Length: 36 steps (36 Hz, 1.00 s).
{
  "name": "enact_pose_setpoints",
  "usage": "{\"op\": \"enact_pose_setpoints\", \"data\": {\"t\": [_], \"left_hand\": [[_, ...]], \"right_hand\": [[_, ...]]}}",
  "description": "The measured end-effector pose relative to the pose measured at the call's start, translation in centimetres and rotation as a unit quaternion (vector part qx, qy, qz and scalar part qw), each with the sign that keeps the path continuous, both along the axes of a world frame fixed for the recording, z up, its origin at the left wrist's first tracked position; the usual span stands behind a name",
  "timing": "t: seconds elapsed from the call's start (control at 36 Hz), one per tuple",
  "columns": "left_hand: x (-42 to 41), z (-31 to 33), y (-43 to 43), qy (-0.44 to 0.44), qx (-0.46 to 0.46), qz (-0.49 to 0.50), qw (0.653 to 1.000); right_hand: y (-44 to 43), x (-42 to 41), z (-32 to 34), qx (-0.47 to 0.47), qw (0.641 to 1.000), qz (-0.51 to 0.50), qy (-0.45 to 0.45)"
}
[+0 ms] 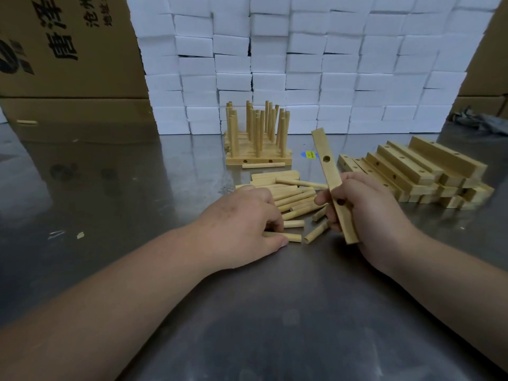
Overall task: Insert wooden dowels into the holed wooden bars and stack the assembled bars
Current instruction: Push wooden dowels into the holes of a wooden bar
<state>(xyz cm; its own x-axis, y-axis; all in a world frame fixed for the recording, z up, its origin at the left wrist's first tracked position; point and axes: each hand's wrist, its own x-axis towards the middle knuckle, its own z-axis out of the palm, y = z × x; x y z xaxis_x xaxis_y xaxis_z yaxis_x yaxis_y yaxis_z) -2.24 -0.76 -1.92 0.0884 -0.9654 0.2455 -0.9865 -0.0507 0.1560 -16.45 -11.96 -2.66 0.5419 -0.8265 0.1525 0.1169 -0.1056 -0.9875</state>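
Right hand (371, 213) grips 1 tilted bar (325, 158) (left hand (242, 215) pinches 1 dowel (292, 237)).

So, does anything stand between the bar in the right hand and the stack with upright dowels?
Nothing tall. Between the flat holed wooden bar in the right hand and the stack of assembled wooden bars lie only the low pile of loose wooden dowels and one single dowel at the stack's front.

I have one view: the head camera, wide-angle, close above the near side of the dowel pile (294, 198), looking forward and down across it toward the white block wall (302, 64) behind it.
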Motion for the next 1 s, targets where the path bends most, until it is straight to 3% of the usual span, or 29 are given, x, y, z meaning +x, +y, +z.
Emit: {"op": "enact_pose_setpoints", "data": {"t": [0.14, 0.33, 0.72, 0.86, 1.0], "left_hand": [[-0.1, 0.4, 0.2, 0.004, -0.049, -0.01, 0.999], [-0.6, 0.8, 0.8, 0.081, -0.123, 0.039, 0.988], [-0.4, 0.7, 0.6, 0.07, -0.198, 0.068, 0.975], [-0.4, 0.8, 0.7, 0.071, -0.198, 0.046, 0.977], [-0.4, 0.9, 0.8, 0.07, -0.208, 0.035, 0.975]], "right_hand": [[0.0, 0.0, 0.4, 0.021, 0.999, 0.017, -0.017], [0.5, -0.1, 0.6, 0.043, 0.996, 0.068, -0.038], [1.0, -0.3, 0.7, 0.005, 0.992, 0.126, 0.003], [0.7, -0.2, 1.0, 0.105, 0.986, 0.124, -0.029], [0.4, -0.4, 1.1, 0.133, 0.984, 0.104, -0.058]]}}
